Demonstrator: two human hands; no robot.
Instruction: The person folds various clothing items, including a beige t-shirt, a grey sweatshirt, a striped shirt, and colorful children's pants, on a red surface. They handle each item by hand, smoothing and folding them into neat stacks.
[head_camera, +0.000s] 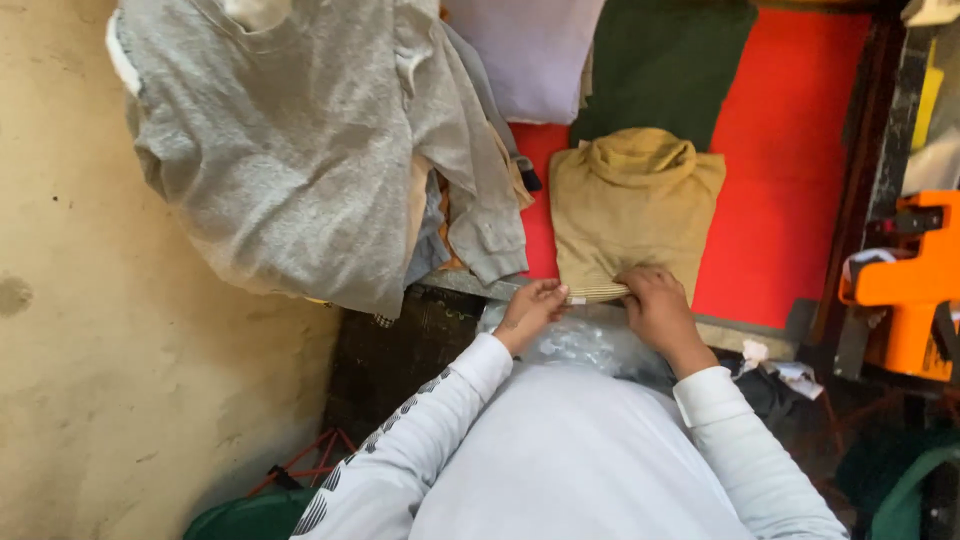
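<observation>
Both hands (530, 308) (655, 300) pinch the near ribbed hem of the folded tan sweater (632, 205); soft and light, it looks best gripped there.

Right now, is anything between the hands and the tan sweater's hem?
Nothing visible. The left hand and right hand already grip the ribbed hem of the folded tan sweater on the red surface. The grey sweatshirt hangs off to the left, clear of them.
</observation>
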